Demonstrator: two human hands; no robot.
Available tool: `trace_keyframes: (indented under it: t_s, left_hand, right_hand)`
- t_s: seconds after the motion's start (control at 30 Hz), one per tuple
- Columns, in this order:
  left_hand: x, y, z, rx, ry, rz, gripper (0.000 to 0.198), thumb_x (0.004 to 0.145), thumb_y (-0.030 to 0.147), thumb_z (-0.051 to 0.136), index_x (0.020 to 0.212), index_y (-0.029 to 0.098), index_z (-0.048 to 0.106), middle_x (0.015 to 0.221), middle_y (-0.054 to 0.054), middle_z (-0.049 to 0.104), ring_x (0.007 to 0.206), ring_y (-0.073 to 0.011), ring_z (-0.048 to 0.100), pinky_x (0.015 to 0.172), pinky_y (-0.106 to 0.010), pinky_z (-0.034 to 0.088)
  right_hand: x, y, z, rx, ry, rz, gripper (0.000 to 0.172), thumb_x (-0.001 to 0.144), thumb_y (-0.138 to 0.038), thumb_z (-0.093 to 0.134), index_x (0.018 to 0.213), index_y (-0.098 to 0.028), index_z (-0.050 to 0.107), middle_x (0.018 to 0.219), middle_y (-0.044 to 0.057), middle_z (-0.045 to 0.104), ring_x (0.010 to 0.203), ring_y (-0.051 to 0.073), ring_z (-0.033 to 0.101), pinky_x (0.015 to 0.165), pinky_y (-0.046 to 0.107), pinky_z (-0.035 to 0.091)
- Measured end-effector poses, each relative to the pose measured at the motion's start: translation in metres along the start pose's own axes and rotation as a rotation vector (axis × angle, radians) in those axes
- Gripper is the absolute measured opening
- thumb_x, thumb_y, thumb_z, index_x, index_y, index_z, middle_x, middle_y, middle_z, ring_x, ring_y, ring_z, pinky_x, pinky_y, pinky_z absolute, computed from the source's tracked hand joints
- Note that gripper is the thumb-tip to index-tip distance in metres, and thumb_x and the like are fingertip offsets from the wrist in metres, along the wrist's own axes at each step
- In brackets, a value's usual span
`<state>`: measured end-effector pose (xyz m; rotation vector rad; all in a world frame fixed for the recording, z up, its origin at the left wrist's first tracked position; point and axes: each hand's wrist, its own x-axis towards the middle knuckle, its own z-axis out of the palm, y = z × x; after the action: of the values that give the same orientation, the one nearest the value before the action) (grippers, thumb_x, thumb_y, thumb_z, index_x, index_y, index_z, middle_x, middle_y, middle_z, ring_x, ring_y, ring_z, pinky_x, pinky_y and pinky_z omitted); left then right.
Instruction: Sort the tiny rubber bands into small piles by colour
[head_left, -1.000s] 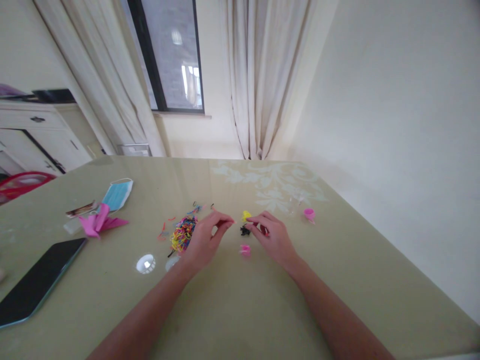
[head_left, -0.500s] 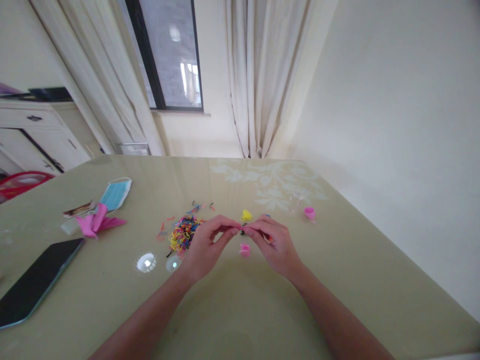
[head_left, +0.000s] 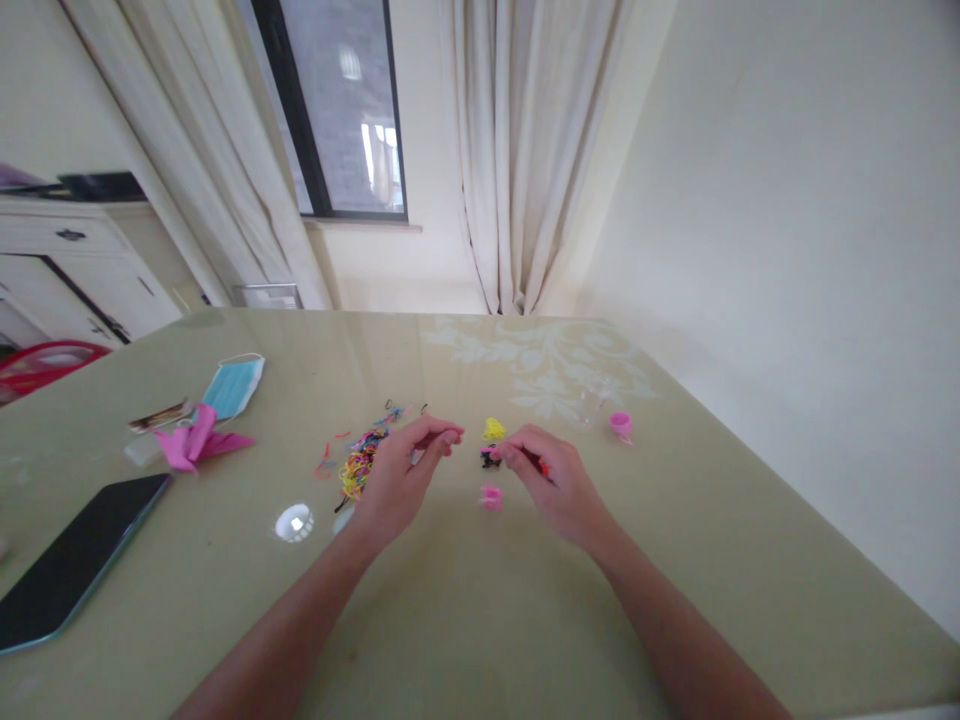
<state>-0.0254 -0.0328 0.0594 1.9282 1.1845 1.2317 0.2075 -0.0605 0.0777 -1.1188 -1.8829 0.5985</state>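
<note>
My left hand (head_left: 405,470) hovers just right of a pile of coloured rubber bands (head_left: 360,463), thumb and fingertips pinched together; anything between them is too small to make out. Thumb and forefinger of my right hand (head_left: 553,482) are also pinched, beside a small black cluster (head_left: 490,457), with a bit of pink at the tips that I cannot make out clearly. Behind that cluster lies a yellow heap of bands (head_left: 493,429). Nearer to me is a small pink piece (head_left: 490,497). Something red-orange shows under my right fingers.
To the right stand a pink cup (head_left: 620,427) and a clear container (head_left: 591,404). On the left lie a dark tablet (head_left: 75,560), a pink folded paper (head_left: 196,440), a blue mask (head_left: 234,388) and a round shiny disc (head_left: 293,522). The table (head_left: 480,620) meets a wall at right.
My hands, whose fingertips were almost touching, have moved apart; my left hand has shifted left and slightly up. The black cluster between them now shows more fully.
</note>
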Motion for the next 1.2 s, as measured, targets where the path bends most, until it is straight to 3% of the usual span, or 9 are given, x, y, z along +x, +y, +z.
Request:
trace_keyframes:
  t_s: [0.07, 0.17, 0.27, 0.43, 0.6, 0.87, 1.2]
  left_hand:
    - [0.003, -0.009, -0.006, 0.330, 0.005, -0.029, 0.021, 0.101, 0.032, 0.059, 0.102, 0.023, 0.077, 0.100, -0.007, 0.078, 0.090, -0.0242, 0.072, 0.087, -0.038, 0.056]
    - [0.003, -0.021, -0.013, 0.848, -0.082, -0.115, 0.020, 0.099, 0.023, 0.059, 0.105, 0.021, 0.078, 0.117, -0.012, 0.076, 0.113, -0.0343, 0.067, 0.098, -0.048, 0.051]
    - [0.002, -0.028, -0.014, 1.066, -0.193, -0.184, 0.023, 0.101, 0.025, 0.055, 0.107, 0.021, 0.078, 0.122, -0.014, 0.074, 0.119, -0.0365, 0.065, 0.097, -0.049, 0.049]
    - [0.006, -0.031, -0.013, 1.063, -0.202, -0.193, 0.026, 0.103, 0.028, 0.053, 0.104, 0.022, 0.078, 0.120, -0.013, 0.075, 0.116, -0.0347, 0.067, 0.096, -0.048, 0.048]
    - [0.007, -0.026, -0.014, 1.025, -0.149, -0.153, 0.026, 0.103, 0.030, 0.054, 0.101, 0.022, 0.078, 0.111, -0.010, 0.077, 0.111, -0.0346, 0.068, 0.096, -0.049, 0.047]
    - [0.008, -0.024, -0.014, 0.931, -0.073, -0.163, 0.016, 0.098, 0.031, 0.059, 0.098, 0.022, 0.074, 0.108, -0.009, 0.079, 0.108, -0.0344, 0.070, 0.093, -0.047, 0.048]
    - [0.012, -0.025, -0.019, 0.706, 0.002, -0.188, 0.012, 0.096, 0.030, 0.063, 0.092, 0.023, 0.073, 0.095, -0.006, 0.079, 0.094, -0.0285, 0.073, 0.081, -0.037, 0.049]
  right_hand:
    - [0.003, 0.006, -0.007, -0.059, -0.080, 0.069, 0.027, 0.105, -0.036, 0.062, 0.093, -0.021, 0.082, 0.082, 0.003, 0.074, 0.072, 0.017, 0.063, 0.069, 0.029, 0.044]
    - [0.006, 0.017, -0.012, -0.133, -0.217, 0.146, 0.018, 0.099, -0.028, 0.069, 0.094, -0.023, 0.086, 0.086, 0.004, 0.079, 0.075, 0.018, 0.066, 0.070, 0.029, 0.044]
    - [0.006, 0.024, -0.008, -0.168, -0.292, 0.176, 0.016, 0.097, -0.023, 0.072, 0.098, -0.024, 0.087, 0.091, 0.005, 0.082, 0.079, 0.019, 0.068, 0.073, 0.029, 0.046]
    - [0.005, 0.027, 0.002, -0.223, -0.324, 0.188, 0.014, 0.092, -0.017, 0.077, 0.098, -0.024, 0.088, 0.089, 0.005, 0.081, 0.077, 0.018, 0.067, 0.073, 0.029, 0.046]
    - [0.004, 0.026, 0.003, -0.218, -0.372, 0.155, 0.007, 0.091, -0.026, 0.082, 0.092, -0.025, 0.089, 0.082, 0.004, 0.076, 0.071, 0.016, 0.062, 0.067, 0.028, 0.043]
    - [0.003, 0.023, 0.003, -0.286, -0.386, 0.175, 0.006, 0.090, -0.026, 0.083, 0.091, -0.025, 0.089, 0.082, 0.004, 0.075, 0.071, 0.016, 0.062, 0.069, 0.029, 0.042]
    - [0.005, 0.023, -0.001, -0.271, -0.334, 0.182, 0.011, 0.091, -0.017, 0.079, 0.097, -0.022, 0.088, 0.089, 0.006, 0.078, 0.073, 0.017, 0.064, 0.072, 0.030, 0.047]
